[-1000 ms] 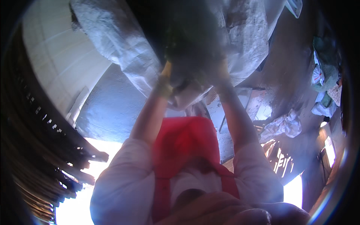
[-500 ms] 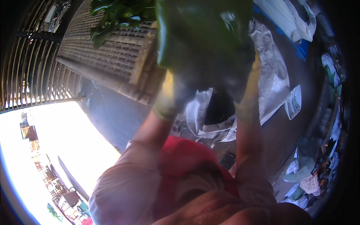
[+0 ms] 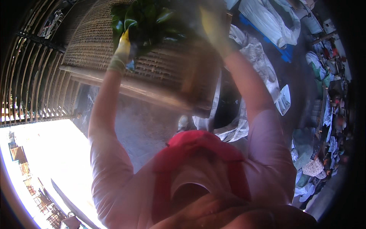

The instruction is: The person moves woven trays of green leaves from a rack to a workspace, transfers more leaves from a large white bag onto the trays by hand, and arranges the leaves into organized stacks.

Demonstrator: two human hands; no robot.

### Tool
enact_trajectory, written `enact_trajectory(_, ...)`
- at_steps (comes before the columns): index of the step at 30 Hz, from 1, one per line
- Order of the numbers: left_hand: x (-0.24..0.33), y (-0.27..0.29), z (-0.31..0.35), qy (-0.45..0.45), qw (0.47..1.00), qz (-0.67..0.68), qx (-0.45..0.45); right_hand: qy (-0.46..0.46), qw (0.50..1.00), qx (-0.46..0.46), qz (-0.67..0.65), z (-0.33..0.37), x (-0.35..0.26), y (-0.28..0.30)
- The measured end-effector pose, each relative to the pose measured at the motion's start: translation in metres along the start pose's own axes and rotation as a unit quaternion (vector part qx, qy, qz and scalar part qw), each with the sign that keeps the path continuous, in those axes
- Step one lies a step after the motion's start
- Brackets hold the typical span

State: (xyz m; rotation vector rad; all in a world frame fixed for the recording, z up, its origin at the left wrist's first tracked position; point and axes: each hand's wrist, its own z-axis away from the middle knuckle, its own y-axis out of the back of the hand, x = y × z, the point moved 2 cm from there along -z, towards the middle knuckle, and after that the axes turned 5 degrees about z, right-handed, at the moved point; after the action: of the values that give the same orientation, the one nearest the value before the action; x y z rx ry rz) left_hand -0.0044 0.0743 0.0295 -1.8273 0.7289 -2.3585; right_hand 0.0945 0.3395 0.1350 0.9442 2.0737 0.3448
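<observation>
A bunch of large, glossy green leaves lies over a woven slatted surface at the top of the view. My left hand, in a yellow and grey work glove, is at the bunch's left edge. Its thumb lies along the leaves, and the other fingers are mostly hidden; it appears closed on the edge of the bunch. To the right of the leaves is my right hand, gloved the same way. Motion smears its fingers, so their grip cannot be made out.
Right of the woven surface, a crumpled whitish plastic sack lies near a blue tray-like thing bearing white sacks. A small white tub sits nearby. Mixed bags and bundles line the far right. Slatted fencing stands left.
A big green mass held up close in both hands is now down at the woven surface. My hands have moved farther apart, the left going left and the right up and away.
</observation>
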Motion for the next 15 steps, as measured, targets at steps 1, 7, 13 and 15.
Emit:
enact_trajectory(1, -0.015, 0.044, 0.009, -0.013, 0.997, -0.075, 0.025, -0.008, 0.997, -0.012, 0.081, 0.023, -0.007, -0.008)
enact_trajectory(7, -0.081, 0.068, 0.054, -0.097, 0.539, -0.837, 0.006, -0.070, 0.894, -0.193, 0.398, 0.122, 0.119, -0.090)
enact_trajectory(13, -0.074, 0.067, 0.065, -0.097, 0.585, -0.805, 0.023, -0.026, 0.917, -0.192, 0.348, 0.071, -0.032, -0.073)
enact_trajectory(15, -0.079, 0.071, 0.062, -0.138, 0.573, -0.808, 0.016, 0.055, 0.955, -0.163, 0.240, 0.047, -0.077, -0.067)
